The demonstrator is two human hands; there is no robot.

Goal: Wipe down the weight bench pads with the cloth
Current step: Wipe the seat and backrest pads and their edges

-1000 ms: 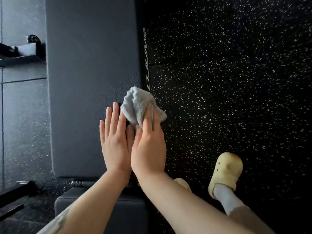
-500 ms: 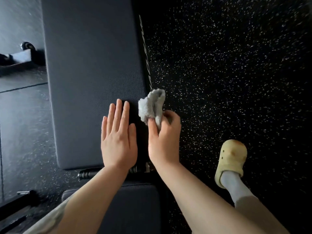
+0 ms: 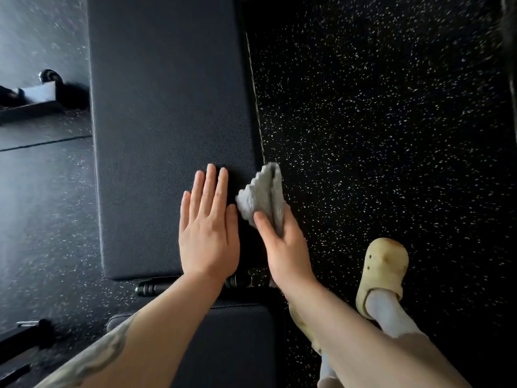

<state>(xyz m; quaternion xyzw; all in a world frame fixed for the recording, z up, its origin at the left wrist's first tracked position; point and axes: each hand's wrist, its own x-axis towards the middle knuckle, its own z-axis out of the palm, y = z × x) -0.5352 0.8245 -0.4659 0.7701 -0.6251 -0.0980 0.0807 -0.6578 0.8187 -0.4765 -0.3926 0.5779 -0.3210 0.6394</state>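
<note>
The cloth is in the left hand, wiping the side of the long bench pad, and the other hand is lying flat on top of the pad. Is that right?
Not quite. The head view shows the right hand gripping the gray cloth at the long bench pad's right edge. The left hand is the one lying flat on top.

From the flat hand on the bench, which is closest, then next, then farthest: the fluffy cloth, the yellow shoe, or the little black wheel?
Measured from the left hand, flat on the bench pad in the head view:
1. Cloth: just to its right, at the pad's edge, held by the right hand.
2. Yellow shoe: farther right, on the floor.
3. Black wheel: far up-left, beyond the pad's other side.
</note>
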